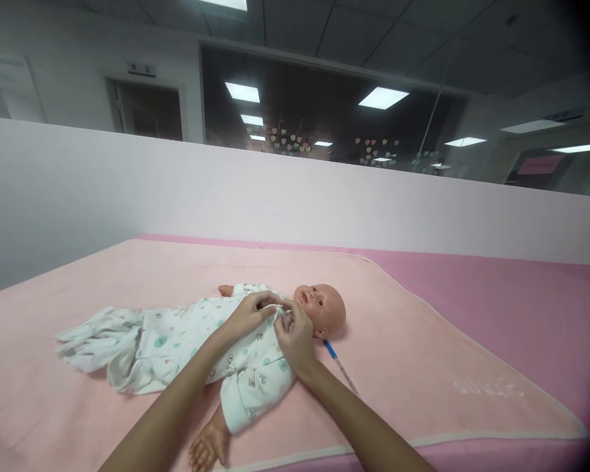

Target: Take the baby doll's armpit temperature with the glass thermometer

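A baby doll [330,308] lies on its back, head to the right, dressed in a white patterned romper [177,331]. At the romper's neckline my left hand [250,314] pinches a bit of the fabric. Close beside it, my right hand [295,334] is also closed on the collar, just below the doll's chin. The fingertips of both hands nearly meet, and the exact fastening between them is too small to make out. One doll hand [210,446] sticks out of the near sleeve. A thin stick with a blue end [330,349] lies by the doll's head, partly behind my right forearm.
The doll rests on a peach blanket [423,354] with a pale edge, spread over a pink surface [521,314]. A white partition [295,196] rises behind it. Beyond stand a dark window [324,124] with heart-shaped notes and a doorway [152,111].
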A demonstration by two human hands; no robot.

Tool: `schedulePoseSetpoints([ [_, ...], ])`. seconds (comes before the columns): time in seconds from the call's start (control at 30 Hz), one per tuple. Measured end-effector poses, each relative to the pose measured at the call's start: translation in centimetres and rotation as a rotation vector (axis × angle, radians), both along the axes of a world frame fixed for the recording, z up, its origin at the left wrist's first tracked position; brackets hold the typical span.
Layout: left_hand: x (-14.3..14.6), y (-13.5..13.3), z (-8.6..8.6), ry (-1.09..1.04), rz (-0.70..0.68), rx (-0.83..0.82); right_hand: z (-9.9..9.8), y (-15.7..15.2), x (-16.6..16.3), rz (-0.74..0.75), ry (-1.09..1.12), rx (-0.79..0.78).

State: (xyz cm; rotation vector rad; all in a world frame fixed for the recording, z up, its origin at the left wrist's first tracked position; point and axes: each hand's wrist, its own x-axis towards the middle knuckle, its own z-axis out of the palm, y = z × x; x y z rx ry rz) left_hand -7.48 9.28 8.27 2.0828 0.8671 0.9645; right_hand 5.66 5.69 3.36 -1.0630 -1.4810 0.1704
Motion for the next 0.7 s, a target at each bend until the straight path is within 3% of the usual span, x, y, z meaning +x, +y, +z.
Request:
schedulePoseSetpoints([
  [0.43, -0.03, -0.09, 0.22, -0.051, -0.124, -0.119, 0.12, 0.11, 0.00, 0.033, 0.055, -0.017],
  [0.7, -0.15, 0.00, -0.01, -0.136, -0.013, -0.135, 0.33, 0.13, 0.12, 0.015, 0.020, 0.010],
])
